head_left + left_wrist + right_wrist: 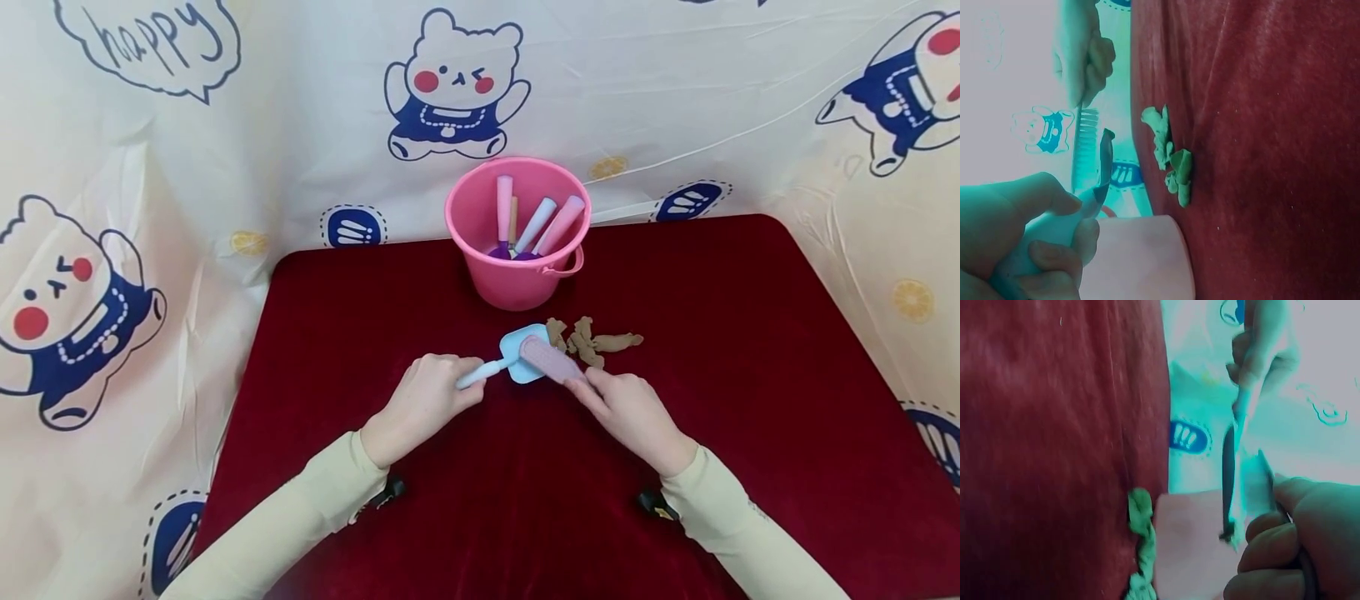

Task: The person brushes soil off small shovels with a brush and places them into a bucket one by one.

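Note:
My left hand (427, 400) grips the handle of a light blue toy shovel (510, 343), whose flat blade is raised above the table. In my right hand (637, 412) is a pale pink brush (549, 358), its bristles facing the blade. From the left wrist view the bristles (1088, 134) point at the shovel (1102, 162). A small dark bit (1229, 532) sits at the blade's tip in the right wrist view. Just beyond the tools, several brown, clay-like clumps (581, 340) lie on the cloth; what they are made of I cannot tell.
A pink bucket (517, 287) stands at the table's back edge, with several pink, blue and tan handles (537, 225) leaning inside it. Dark red cloth (360, 333) covers the table. Behind hangs a white curtain (315, 100) printed with bears.

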The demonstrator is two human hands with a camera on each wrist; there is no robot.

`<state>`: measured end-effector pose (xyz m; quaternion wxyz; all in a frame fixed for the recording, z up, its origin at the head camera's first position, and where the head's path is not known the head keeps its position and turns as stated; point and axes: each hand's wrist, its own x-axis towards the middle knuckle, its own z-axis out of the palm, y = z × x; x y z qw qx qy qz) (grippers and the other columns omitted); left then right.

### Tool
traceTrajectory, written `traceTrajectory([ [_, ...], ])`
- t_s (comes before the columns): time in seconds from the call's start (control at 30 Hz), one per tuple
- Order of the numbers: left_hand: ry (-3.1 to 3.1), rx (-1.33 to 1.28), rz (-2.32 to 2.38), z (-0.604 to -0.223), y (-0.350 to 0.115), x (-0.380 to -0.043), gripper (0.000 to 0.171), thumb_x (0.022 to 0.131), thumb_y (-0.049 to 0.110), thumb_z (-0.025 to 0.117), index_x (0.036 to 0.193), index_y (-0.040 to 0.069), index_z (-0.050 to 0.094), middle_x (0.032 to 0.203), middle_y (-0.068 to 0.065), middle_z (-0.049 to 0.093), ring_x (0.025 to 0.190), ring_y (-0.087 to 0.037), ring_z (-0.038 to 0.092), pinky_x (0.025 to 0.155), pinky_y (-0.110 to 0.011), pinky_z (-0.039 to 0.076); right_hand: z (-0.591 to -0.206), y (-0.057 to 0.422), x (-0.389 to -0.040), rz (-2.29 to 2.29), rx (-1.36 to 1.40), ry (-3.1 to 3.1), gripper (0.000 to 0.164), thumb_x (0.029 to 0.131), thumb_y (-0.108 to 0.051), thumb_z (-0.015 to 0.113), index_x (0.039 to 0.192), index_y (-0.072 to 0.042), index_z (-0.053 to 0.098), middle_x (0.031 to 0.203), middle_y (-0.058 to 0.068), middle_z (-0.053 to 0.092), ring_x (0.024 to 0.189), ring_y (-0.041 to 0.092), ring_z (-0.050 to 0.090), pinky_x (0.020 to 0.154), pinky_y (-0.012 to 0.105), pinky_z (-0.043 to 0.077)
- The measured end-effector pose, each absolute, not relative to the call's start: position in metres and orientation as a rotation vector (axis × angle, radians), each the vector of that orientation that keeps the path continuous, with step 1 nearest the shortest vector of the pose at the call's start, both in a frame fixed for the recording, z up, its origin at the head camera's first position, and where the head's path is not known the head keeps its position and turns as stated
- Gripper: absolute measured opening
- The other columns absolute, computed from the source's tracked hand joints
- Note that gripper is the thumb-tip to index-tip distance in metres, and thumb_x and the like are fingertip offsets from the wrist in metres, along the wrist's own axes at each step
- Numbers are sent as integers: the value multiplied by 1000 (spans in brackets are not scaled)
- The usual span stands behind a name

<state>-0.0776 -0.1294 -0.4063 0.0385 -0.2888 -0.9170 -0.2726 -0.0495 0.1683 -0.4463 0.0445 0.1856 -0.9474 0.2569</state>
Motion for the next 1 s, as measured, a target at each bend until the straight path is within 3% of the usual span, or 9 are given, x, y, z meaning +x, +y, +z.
traceTrajectory([
  [0.1, -2820, -899, -845, -405, -129, -77, 15, 88, 4, 72, 80, 15, 67, 61, 8, 39, 52, -4, 32, 44, -20, 34, -449, 168, -48, 767, 640, -2900, 39, 102, -30, 68, 73, -18, 45, 57, -9, 32, 49, 7, 31, 47, 26, 33],
  [0.23, -2821, -898, -827, -403, -131, -76, 14, 86, 2, 72, 81, 14, 69, 61, 7, 41, 52, -5, 32, 43, -20, 33, -450, 176, -47, 730, 542, -2936, 37, 102, -30, 67, 74, -17, 48, 57, -8, 34, 49, 9, 32, 47, 28, 33],
  [0.4, -2847, -875, -828, -403, -134, -74, 20, 86, 1, 71, 75, 16, 64, 60, 8, 37, 52, -4, 28, 42, -19, 29, -450, 187, -46, 735, 458, -2937, 38, 102, -29, 67, 73, -17, 48, 57, -8, 33, 48, 10, 31, 46, 28, 31],
  [0.6, -2826, -886, -817, -403, -132, -75, 23, 86, 0, 71, 72, 15, 60, 61, 8, 34, 54, -4, 28, 43, -20, 29, -453, 185, -45, 780, 645, -2902, 43, 100, -28, 70, 69, -20, 42, 57, -12, 28, 50, 4, 25, 47, 24, 29],
  [0.8, -2821, -892, -801, -404, -131, -75, 31, 85, 0, 71, 68, 17, 52, 61, 8, 30, 54, -5, 25, 44, -19, 27, -453, 193, -48, 739, 535, -2960, 38, 100, -28, 71, 73, -18, 46, 57, -9, 33, 49, 8, 30, 47, 26, 31],
  [1.0, -2830, -880, -813, -406, -131, -75, 21, 86, 1, 72, 73, 13, 62, 61, 8, 35, 53, -5, 28, 44, -20, 30, -451, 194, -49, 801, 528, -2942, 39, 102, -26, 69, 71, -18, 45, 57, -10, 31, 49, 6, 28, 47, 25, 30],
])
